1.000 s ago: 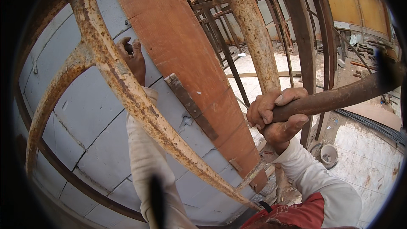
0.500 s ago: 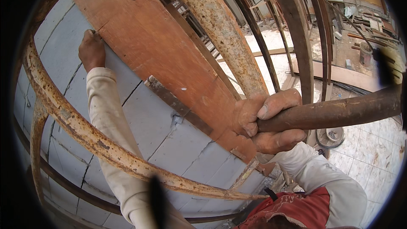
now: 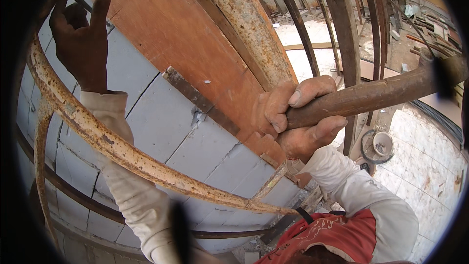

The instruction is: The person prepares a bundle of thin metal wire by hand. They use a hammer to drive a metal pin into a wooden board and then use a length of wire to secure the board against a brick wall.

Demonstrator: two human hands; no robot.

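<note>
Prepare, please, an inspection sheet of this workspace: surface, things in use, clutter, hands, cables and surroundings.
Surface: grey block wall with dark, uneven joints; reddish-brown board running along it.
Things in use: brown wooden handle, its far end lost at the view's dark rim; thin dark pin.
Clutter: scrap timber heaped at right; whitish bucket.
Hands: right hand grips the handle; left hand raised, thumb and forefinger apart, pin between them; whether held, cannot tell.
Cables: black bundle at right; cables or rods, cannot tell.
Surroundings: rusty pipe frame, dark uprights, pale tiled floor.
</note>
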